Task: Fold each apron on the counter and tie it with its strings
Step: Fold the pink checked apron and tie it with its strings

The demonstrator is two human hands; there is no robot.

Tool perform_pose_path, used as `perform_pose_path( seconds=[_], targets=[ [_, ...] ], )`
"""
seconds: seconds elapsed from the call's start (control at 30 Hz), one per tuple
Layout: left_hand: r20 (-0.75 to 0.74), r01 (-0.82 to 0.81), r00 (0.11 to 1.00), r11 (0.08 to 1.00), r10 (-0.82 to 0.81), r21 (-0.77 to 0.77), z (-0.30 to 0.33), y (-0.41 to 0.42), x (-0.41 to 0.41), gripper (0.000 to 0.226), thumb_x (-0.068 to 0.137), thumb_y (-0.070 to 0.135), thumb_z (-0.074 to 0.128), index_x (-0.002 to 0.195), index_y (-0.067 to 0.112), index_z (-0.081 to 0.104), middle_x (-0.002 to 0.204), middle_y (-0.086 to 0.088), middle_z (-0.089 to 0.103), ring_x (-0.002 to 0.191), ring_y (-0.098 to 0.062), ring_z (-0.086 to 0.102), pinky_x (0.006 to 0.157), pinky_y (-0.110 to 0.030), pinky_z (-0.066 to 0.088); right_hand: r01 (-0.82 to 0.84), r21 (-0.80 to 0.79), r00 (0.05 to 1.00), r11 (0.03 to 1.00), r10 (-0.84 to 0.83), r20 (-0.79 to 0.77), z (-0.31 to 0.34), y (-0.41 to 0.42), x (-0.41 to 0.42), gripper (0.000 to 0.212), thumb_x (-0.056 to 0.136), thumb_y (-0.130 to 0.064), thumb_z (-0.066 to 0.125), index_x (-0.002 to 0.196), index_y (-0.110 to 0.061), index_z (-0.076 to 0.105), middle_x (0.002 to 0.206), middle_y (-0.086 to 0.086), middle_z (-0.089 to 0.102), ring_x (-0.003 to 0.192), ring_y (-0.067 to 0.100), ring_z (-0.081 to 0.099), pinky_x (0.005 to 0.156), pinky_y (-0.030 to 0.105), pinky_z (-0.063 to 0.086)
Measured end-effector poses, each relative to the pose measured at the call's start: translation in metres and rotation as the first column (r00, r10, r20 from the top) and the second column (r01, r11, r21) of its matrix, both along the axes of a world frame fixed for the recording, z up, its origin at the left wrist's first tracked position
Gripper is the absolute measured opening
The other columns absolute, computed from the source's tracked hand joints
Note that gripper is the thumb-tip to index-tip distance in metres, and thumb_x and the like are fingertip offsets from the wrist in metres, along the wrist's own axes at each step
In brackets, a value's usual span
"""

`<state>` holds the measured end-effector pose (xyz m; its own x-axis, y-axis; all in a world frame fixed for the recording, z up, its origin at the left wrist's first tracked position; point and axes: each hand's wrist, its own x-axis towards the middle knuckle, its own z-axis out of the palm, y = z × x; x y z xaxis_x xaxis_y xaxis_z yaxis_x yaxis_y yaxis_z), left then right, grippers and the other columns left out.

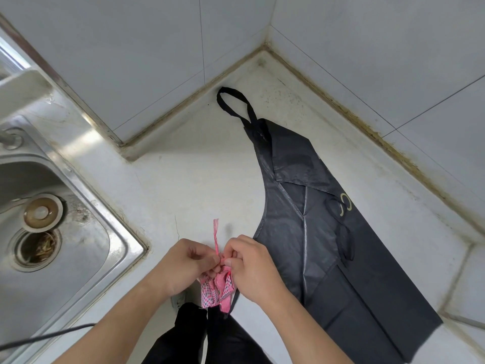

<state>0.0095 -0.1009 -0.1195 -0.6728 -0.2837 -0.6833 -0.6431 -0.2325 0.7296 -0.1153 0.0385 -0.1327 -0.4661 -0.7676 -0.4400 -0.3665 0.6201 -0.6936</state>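
A small folded pink checked apron [219,288] is bunched between my hands at the counter's front edge. My left hand [187,266] pinches its pink string [215,236], which sticks up from the bundle. Fingers of my right hand [252,266] are curled on the top of the bundle and its string. A black apron [309,206] lies spread flat on the white counter [199,179] to the right, folded lengthwise, its neck loop [233,103] reaching toward the wall corner. A thin black tie string lies on top of it.
A steel sink [60,211] with a drain and a plug sits at the left. Tiled walls [157,48] close the counter at the back and right. A dark cable [44,337] crosses the lower left. My dark trousers show below the counter edge.
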Motion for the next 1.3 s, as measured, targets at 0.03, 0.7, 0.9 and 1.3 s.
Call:
perform_pose_path(
  seconds=[0.03,0.7,0.9,1.3],
  targets=[
    [-0.015,-0.021,1.000,1.000,0.021,0.006,0.001,0.000,0.001,0.024,0.098,0.003,0.067,0.078,0.005,0.080,0.078,-0.017,0.076,0.070,-0.019,0.068,0.070,-0.027,0.055,-0.033,0.026,0.999,0.999,0.033,-0.007,0.000,0.000,-0.001,0.026,0.090,-0.001,0.065,0.079,-0.023,0.056,0.086,-0.010,0.054,0.083,0.011,0.055,0.073,0.026,0.050],
    [0.138,0.236,0.969,0.933,-0.204,-0.273,0.010,-0.005,-0.004,0.012,0.092,0.015,0.065,0.093,0.026,0.067,0.078,0.006,0.077,0.073,-0.013,0.072,0.075,-0.038,0.055,-0.135,0.062,0.991,0.989,0.136,-0.004,0.010,-0.013,0.008,0.023,0.089,-0.007,0.070,0.090,-0.028,0.062,0.088,-0.011,0.066,0.082,0.008,0.063,0.077,0.039,0.057],
    [0.151,0.257,0.964,0.919,-0.221,-0.300,0.013,-0.002,-0.002,0.019,0.087,0.014,0.070,0.094,0.031,0.070,0.086,0.021,0.076,0.082,0.001,0.072,0.080,-0.027,0.059,-0.002,0.102,1.000,0.995,0.005,-0.026,0.004,-0.014,0.012,0.016,0.089,-0.011,0.075,0.092,-0.026,0.074,0.090,-0.010,0.073,0.087,0.008,0.067,0.078,0.036,0.059],
    [0.093,0.165,0.986,0.837,-0.137,-0.522,0.008,0.006,0.006,0.030,0.087,0.008,0.075,0.078,0.037,0.072,0.075,0.026,0.073,0.074,0.006,0.071,0.072,-0.019,0.058,0.203,0.102,0.968,0.974,-0.216,0.131,0.001,-0.007,0.018,0.024,0.091,-0.007,0.068,0.087,-0.029,0.077,0.080,-0.011,0.073,0.077,0.003,0.070,0.076,0.029,0.061]
  ],
)
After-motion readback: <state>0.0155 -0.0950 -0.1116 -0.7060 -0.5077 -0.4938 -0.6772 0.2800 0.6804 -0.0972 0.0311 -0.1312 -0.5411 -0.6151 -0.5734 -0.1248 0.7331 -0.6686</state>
